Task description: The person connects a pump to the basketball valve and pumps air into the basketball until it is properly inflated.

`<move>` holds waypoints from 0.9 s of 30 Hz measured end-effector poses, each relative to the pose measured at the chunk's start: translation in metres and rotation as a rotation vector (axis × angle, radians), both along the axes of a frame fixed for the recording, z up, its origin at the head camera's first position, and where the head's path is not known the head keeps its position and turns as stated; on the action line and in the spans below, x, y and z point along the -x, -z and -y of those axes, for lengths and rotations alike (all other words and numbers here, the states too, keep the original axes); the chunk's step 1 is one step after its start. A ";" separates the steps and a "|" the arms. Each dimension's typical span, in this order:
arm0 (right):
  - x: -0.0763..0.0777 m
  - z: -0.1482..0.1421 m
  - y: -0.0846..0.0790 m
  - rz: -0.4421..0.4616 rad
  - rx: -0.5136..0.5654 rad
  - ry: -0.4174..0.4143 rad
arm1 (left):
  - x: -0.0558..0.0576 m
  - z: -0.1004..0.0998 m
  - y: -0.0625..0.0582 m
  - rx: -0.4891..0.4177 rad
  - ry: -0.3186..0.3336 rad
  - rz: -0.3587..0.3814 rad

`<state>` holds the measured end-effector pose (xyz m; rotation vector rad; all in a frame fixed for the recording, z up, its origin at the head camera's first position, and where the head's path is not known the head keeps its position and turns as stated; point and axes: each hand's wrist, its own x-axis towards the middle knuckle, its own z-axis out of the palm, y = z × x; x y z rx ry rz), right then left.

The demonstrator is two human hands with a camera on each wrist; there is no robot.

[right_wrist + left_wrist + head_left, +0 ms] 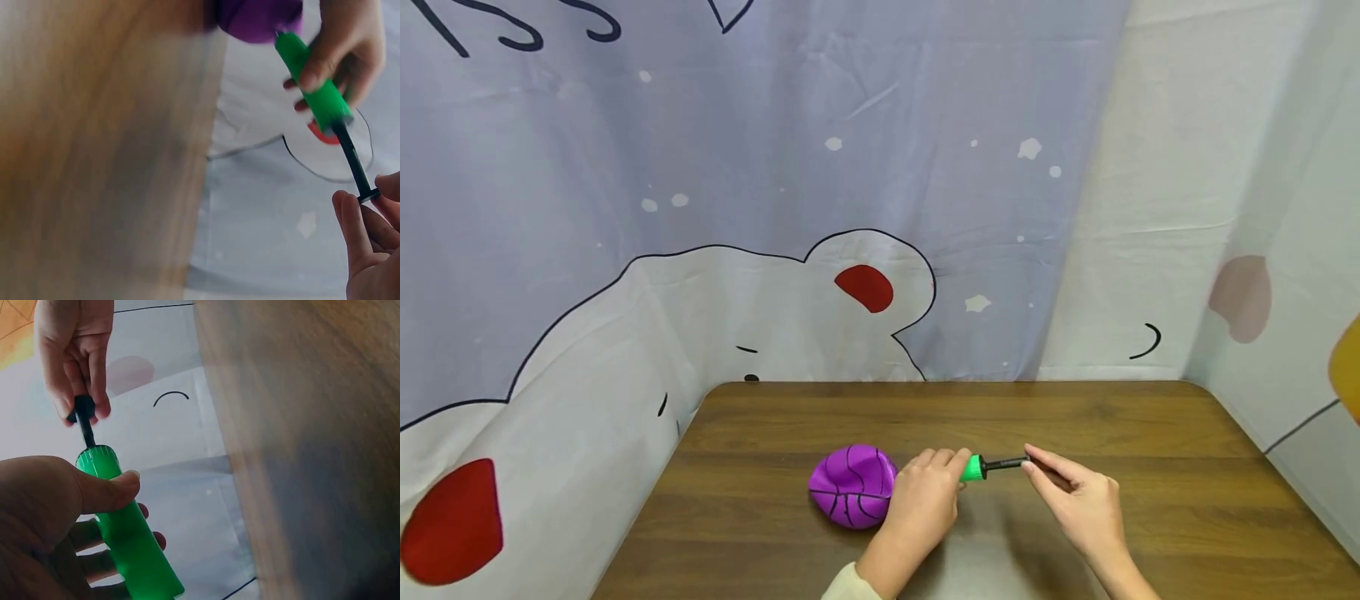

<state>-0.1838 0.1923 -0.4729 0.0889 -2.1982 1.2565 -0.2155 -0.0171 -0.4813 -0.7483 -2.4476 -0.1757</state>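
My left hand (922, 500) grips the green barrel of a small hand pump (134, 544), thumb along one side and fingers round the other. At the end of its black rod (352, 156), my right hand (1086, 508) pinches the small black handle between thumb and fingers. A length of rod shows between barrel and handle. Left of the pump lies a partly flat purple ball (852, 487) with black lines, its surface dented. In the right wrist view the pump's thin tip meets the ball's side.
Both hands work over a brown wooden table (737, 550). A printed curtain (760, 150) hangs behind the table's far edge and along both sides, with bear drawings and red patches on it.
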 end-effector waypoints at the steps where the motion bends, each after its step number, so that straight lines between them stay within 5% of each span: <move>1: 0.000 -0.004 -0.003 0.004 0.009 0.013 | 0.000 0.000 0.000 -0.004 0.000 0.003; 9: -0.002 -0.028 -0.017 0.023 0.029 0.137 | 0.002 0.002 -0.004 -0.016 -0.016 0.018; 14: 0.000 -0.025 -0.011 -0.013 -0.004 0.165 | 0.001 0.002 -0.004 -0.009 -0.015 -0.052; 22: 0.008 0.015 0.005 -0.265 -0.099 0.040 | 0.001 -0.002 -0.004 0.014 -0.025 -0.113; 27: 0.009 0.033 0.011 -0.254 -0.068 -0.074 | 0.000 -0.003 -0.005 0.015 -0.015 -0.098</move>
